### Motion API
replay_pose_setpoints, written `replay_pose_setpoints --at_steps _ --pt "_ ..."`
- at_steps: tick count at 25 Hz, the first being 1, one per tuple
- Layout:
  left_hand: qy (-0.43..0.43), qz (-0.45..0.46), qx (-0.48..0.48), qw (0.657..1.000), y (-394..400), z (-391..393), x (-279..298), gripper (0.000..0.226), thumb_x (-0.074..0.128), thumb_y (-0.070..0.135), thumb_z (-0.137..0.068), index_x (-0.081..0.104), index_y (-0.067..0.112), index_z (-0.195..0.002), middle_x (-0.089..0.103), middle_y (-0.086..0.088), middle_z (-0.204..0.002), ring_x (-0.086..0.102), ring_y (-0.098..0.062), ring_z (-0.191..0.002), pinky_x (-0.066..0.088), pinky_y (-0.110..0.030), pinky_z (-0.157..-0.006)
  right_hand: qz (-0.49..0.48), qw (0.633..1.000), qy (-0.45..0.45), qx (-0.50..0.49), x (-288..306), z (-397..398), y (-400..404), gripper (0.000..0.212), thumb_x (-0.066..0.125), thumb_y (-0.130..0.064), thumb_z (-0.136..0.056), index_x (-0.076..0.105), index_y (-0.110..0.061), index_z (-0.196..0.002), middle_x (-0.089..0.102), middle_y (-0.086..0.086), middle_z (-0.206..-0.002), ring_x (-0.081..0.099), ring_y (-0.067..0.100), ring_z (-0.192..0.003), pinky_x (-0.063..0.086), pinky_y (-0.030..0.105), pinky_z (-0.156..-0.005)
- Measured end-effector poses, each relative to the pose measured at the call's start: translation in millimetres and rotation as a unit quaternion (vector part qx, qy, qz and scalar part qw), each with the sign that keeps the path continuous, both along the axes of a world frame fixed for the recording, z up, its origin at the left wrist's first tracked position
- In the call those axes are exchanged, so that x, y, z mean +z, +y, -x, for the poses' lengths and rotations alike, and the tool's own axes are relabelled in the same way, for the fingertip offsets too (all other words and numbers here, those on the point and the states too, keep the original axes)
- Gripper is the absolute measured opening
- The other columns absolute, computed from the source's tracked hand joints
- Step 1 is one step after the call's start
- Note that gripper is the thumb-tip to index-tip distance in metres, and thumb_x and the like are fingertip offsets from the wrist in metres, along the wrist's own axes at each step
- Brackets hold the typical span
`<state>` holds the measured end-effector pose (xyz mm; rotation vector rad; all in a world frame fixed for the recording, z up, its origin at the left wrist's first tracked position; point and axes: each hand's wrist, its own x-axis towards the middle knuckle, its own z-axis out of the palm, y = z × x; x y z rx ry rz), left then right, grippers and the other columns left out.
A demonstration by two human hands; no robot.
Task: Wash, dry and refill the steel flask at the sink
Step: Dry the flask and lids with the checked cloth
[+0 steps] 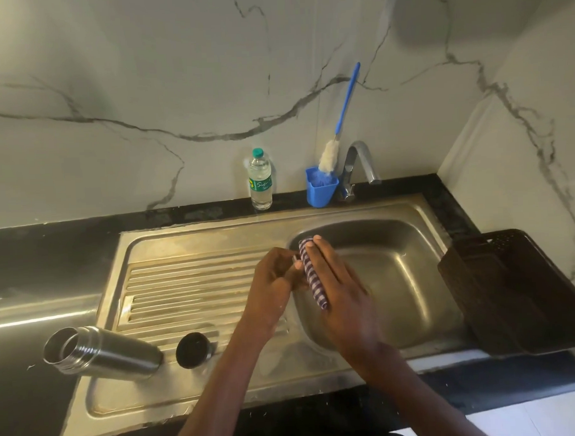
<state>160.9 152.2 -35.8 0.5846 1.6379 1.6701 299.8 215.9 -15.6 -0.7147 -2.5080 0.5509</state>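
Head view: a rolled blue-and-white striped cloth point(312, 274) is held between both hands over the left rim of the sink basin point(396, 279). The right hand point(339, 281) is laid along the cloth with its fingers straight and pressed against it; the left hand point(275, 277) is curled beside it, and something small is pinched at its fingertips against the cloth, though what it is cannot be told. The steel flask point(105, 353) is seen lying on its side, well to the left of the basin at the drainboard's near left corner, its open mouth turned left. Its black cap point(193, 350) is set just beside the flask's base, between flask and basin. Behind the basin, a capped water bottle point(260, 179), a blue holder point(321, 190) with a blue-handled bottle brush point(331, 154) and the tap point(362, 163) are stood along the wall. A dark crate point(517, 291) is placed right of the basin.
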Motion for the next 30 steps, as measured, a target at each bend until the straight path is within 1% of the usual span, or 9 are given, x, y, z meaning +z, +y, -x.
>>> replay_pose_setpoints --at_steps 2,4,11,15,18,20,23,27,30 --pt "0.129 0.002 -0.020 0.991 1.0 1.9 2.3 0.013 0.072 0.011 -0.092 0.065 0.008 -0.102 0.069 -0.011 -0.089 0.066 -0.030 -0.079 0.058 -0.048 -0.074 0.065 0.997 -0.020 -0.020 11.2 9.0 15.7 0.071 0.063 -0.014 -0.093 0.038 -0.022 -0.159 0.040 -0.004 -0.162 0.051 0.013 -0.136 0.040 0.023 -0.107" --pt "0.199 0.006 -0.022 0.980 4.7 1.3 9.0 0.018 0.071 0.014 -0.088 0.064 0.015 -0.104 0.070 -0.002 -0.091 0.066 -0.030 -0.083 0.057 -0.052 -0.075 0.164 0.986 0.002 -0.031 26.3 22.9 36.4 0.069 0.069 -0.003 -0.089 0.050 -0.023 -0.151 0.056 -0.003 -0.149 0.060 0.016 -0.127 0.050 0.034 -0.108" --pt "0.158 0.023 0.038 0.986 12.3 5.5 20.7 0.031 0.071 -0.003 -0.087 0.071 0.020 -0.108 0.078 0.002 -0.098 0.075 -0.020 -0.095 0.061 -0.053 -0.087 -0.058 0.995 -0.080 0.031 24.5 1.8 12.6 0.092 0.065 -0.019 -0.083 0.022 -0.016 -0.164 0.020 0.001 -0.172 0.053 0.030 -0.130 0.059 0.041 -0.092" --pt "0.283 0.012 0.028 0.959 3.2 -9.5 30.7 0.036 0.073 -0.008 -0.086 0.068 0.015 -0.113 0.075 0.008 -0.097 0.071 -0.009 -0.092 0.060 -0.032 -0.079 0.106 0.993 -0.049 -0.031 44.8 21.7 40.8 0.076 0.071 -0.005 -0.089 0.041 -0.023 -0.156 0.053 0.001 -0.152 0.062 0.023 -0.123 0.057 0.044 -0.098" --pt "0.268 0.036 0.097 0.958 8.4 -4.7 37.7 0.035 0.075 -0.008 -0.085 0.070 0.017 -0.109 0.075 0.013 -0.096 0.070 -0.001 -0.090 0.057 -0.019 -0.079 -0.004 0.994 -0.111 0.003 45.3 15.7 26.9 0.094 0.076 -0.007 -0.085 0.025 -0.018 -0.163 0.031 0.003 -0.168 0.057 0.026 -0.123 0.056 0.043 -0.097" --pt "0.236 0.041 0.105 0.965 5.1 3.2 37.0 0.034 0.075 -0.007 -0.085 0.071 0.018 -0.107 0.075 0.013 -0.096 0.070 -0.001 -0.091 0.059 -0.024 -0.083 -0.059 0.988 -0.138 0.037 36.9 3.5 2.3 0.108 0.079 -0.010 -0.079 0.015 -0.016 -0.166 0.013 0.001 -0.173 0.053 0.028 -0.124 0.059 0.043 -0.091" --pt "0.252 0.022 0.049 0.966 -6.5 3.4 29.6 0.037 0.073 -0.010 -0.085 0.071 0.017 -0.109 0.075 0.009 -0.095 0.071 -0.011 -0.090 0.060 -0.036 -0.081 -0.066 0.994 -0.088 0.007 30.3 6.6 1.4 0.093 0.075 -0.013 -0.083 0.027 -0.018 -0.163 0.027 0.001 -0.169 0.056 0.027 -0.121 0.058 0.039 -0.088" --pt "0.315 0.021 0.037 0.948 -18.2 -7.5 31.1 0.041 0.071 -0.010 -0.087 0.067 0.018 -0.116 0.076 0.009 -0.098 0.072 -0.008 -0.096 0.061 -0.038 -0.078 0.211 0.976 -0.044 0.000 55.0 27.4 40.0 0.061 0.061 -0.006 -0.081 0.060 -0.029 -0.138 0.069 0.000 -0.127 0.067 0.021 -0.110 0.060 0.046 -0.091" --pt "0.299 0.026 0.056 0.952 -20.3 2.0 35.2 0.044 0.071 -0.010 -0.087 0.069 0.021 -0.117 0.076 0.012 -0.101 0.072 -0.006 -0.099 0.062 -0.038 -0.083 0.078 0.988 -0.133 0.019 61.8 23.8 18.0 0.077 0.070 -0.008 -0.089 0.038 -0.023 -0.158 0.048 0.003 -0.156 0.057 0.023 -0.129 0.055 0.046 -0.102"
